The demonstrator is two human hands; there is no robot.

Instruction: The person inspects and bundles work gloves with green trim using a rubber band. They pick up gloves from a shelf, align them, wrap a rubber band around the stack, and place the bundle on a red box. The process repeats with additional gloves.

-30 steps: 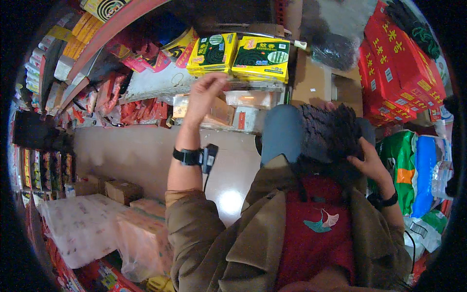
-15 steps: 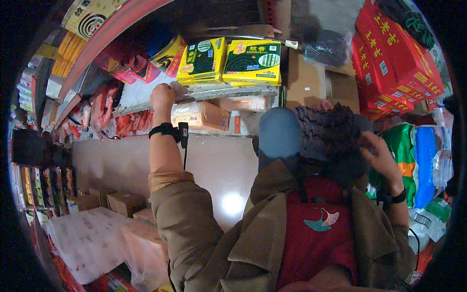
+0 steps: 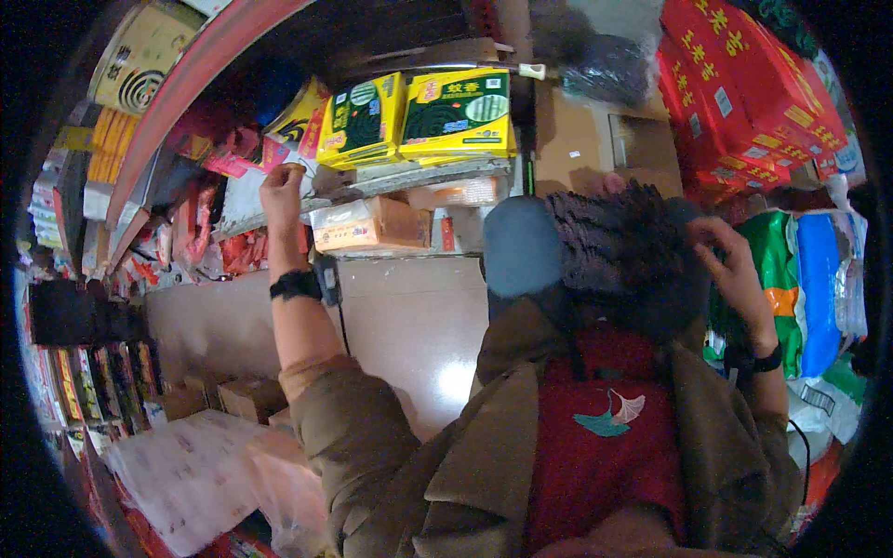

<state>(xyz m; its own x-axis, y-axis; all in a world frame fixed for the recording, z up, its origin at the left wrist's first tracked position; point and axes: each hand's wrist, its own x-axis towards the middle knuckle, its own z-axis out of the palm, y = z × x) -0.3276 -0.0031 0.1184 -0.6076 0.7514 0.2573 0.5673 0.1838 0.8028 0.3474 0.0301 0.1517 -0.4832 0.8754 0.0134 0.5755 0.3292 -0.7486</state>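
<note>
My left hand (image 3: 282, 193) is stretched out over the edge of the grey shelf (image 3: 372, 177), its fingers curled together. Whatever they might hold is too small or hidden to make out. Just right of it lie yellow-and-green mosquito coil boxes (image 3: 456, 116), in two stacks side by side. Pink and yellow packets (image 3: 274, 149) lie behind the fingers. My right hand (image 3: 726, 253) hovers beside my right knee with fingers loosely bent and thumb apart, and no object shows in it. Next to it, dark ruffled cloth (image 3: 609, 242) covers my lap.
Under the shelf sits a plastic-wrapped orange pack (image 3: 372, 225). Red cartons (image 3: 753, 93) are stacked at the far right, above green and blue bags (image 3: 819, 288). A brown carton (image 3: 567, 139) stands ahead of my knees. Plastic-wrapped goods (image 3: 186, 474) lie at the lower left.
My left hand has shifted a little left along the shelf edge, away from the mosquito coil boxes. The right hand has risen slightly off the dark cloth. The whole view has shifted slightly.
</note>
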